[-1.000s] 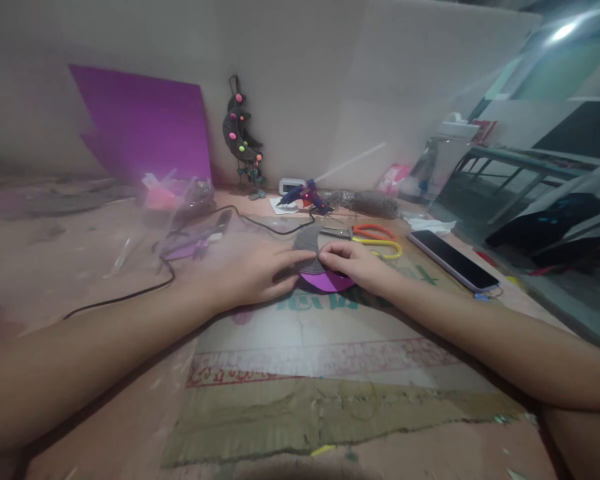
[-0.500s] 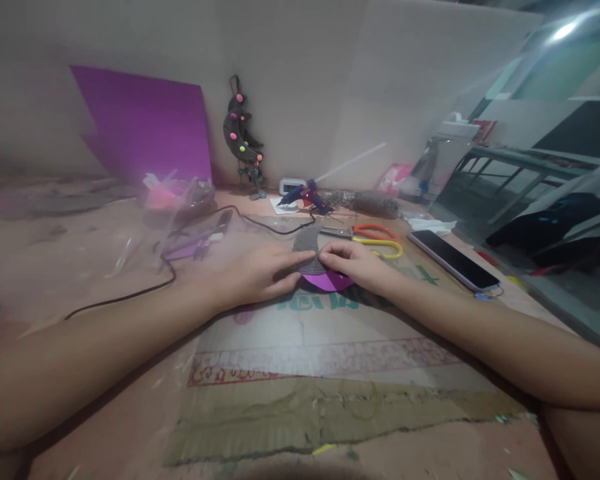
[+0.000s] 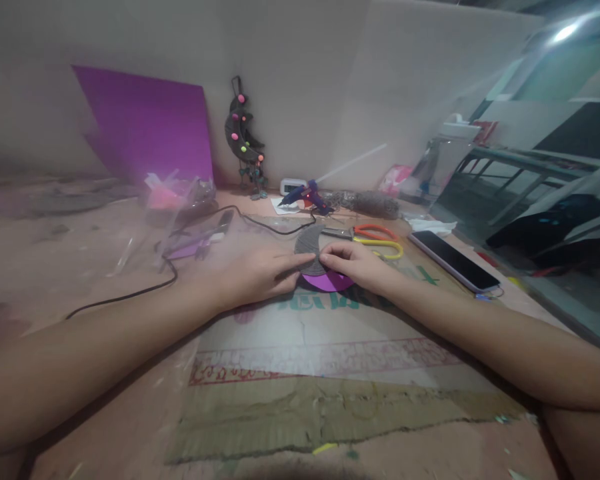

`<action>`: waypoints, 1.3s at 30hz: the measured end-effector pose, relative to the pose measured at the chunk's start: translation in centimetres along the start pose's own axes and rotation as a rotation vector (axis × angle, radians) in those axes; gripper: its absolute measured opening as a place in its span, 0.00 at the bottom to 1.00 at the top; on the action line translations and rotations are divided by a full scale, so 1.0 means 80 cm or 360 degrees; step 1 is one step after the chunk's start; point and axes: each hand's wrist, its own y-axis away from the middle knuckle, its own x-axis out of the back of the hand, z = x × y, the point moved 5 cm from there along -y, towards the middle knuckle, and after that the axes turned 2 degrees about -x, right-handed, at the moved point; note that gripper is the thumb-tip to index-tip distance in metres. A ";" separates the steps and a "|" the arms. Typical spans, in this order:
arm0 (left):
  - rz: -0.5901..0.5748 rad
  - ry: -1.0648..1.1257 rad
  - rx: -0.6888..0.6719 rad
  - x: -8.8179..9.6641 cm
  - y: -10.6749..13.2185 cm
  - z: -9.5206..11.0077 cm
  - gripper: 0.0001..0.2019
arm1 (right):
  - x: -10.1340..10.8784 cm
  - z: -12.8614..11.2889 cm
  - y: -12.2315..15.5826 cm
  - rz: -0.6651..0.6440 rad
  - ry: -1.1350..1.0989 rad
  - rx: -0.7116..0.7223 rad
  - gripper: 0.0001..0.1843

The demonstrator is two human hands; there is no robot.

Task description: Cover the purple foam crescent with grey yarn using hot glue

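A purple crescent cutout (image 3: 329, 281), its upper part covered in rows of grey yarn (image 3: 307, 243), lies on the cardboard in front of me. My left hand (image 3: 263, 270) steadies it from the left, index finger stretched across the grey rows and thumb at the lower edge. At the crescent's inner side, my right hand (image 3: 353, 261) has thumb and index finger pinched together, close to the left index fingertip. What sits in that pinch is too small to see. Just behind lie scissors (image 3: 375, 240) with orange and yellow handles.
A cardboard sheet (image 3: 330, 407) covers the work spot. Behind are a blue glue gun (image 3: 305, 195) with its black cord, a grey yarn bundle (image 3: 375, 203) and a decorated crescent hanging (image 3: 245, 137). A phone (image 3: 453, 260) lies right; purple card (image 3: 150, 127) and plastic bags (image 3: 177, 193) stand left.
Almost nothing differs. The left thumb has shifted slightly at the crescent's lower edge, and the view has moved a little; both hands stay at the crescent.
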 end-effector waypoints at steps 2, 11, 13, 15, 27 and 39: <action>-0.0012 0.0006 0.0019 0.000 0.000 -0.001 0.22 | 0.000 0.000 0.000 -0.0003 -0.0001 -0.0014 0.20; -0.0072 0.0408 0.0235 0.007 0.000 -0.003 0.22 | -0.001 0.000 0.002 0.0048 -0.0038 -0.0017 0.18; -0.0049 0.0549 0.0417 0.006 -0.001 -0.004 0.20 | -0.001 -0.001 0.003 0.0051 -0.0005 -0.0017 0.18; -0.0014 0.0681 0.0585 0.005 -0.002 -0.005 0.19 | -0.001 -0.002 0.004 0.0052 0.0027 -0.0016 0.17; 0.0124 0.1025 0.0823 0.000 0.002 -0.010 0.23 | -0.001 -0.007 0.005 0.0081 0.0113 0.0086 0.16; 0.0280 0.1123 0.1152 -0.005 0.008 -0.044 0.14 | 0.003 -0.006 0.004 0.0203 0.0165 0.0133 0.15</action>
